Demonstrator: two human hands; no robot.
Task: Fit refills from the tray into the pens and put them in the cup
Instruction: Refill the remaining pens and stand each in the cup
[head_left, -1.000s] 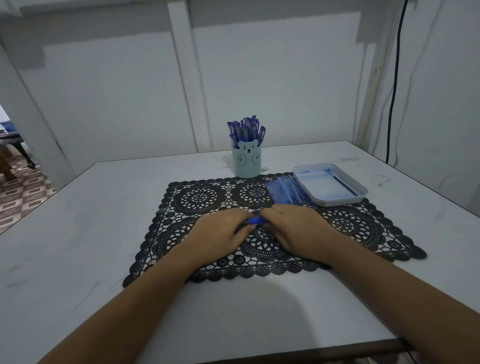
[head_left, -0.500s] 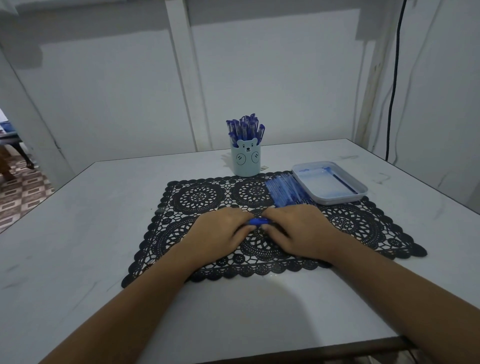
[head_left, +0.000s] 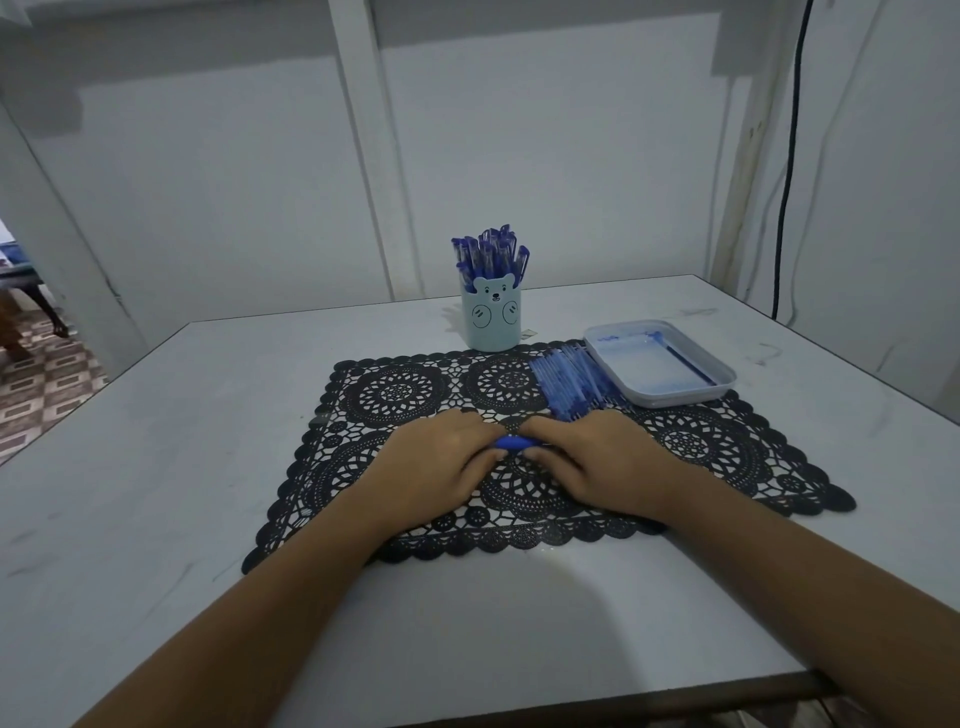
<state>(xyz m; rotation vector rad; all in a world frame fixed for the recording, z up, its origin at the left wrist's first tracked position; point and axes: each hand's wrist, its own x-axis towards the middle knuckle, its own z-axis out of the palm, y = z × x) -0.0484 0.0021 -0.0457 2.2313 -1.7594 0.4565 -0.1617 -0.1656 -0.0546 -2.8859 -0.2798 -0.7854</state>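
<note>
As before, hands (head_left: 441, 460) round pen (head_left: 514, 442)

The left forearm (head_left: 244, 618) and right forearm (head_left: 789, 587) angle inward. The left hand (head_left: 441, 462) and right hand (head_left: 597, 460) lie knuckles up, fingertips nearly meeting, each pinching one end of a pen (head_left: 514, 442).

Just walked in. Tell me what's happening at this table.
A person is working on one blue pen over the black lace mat: the left hand and right hand each grip an end of it, apparently fitting it together. The bear cup behind the mat already holds many blue pens. A row of blue pens or refills, too blurred to tell which, lies on the mat beside the white tray.
</note>
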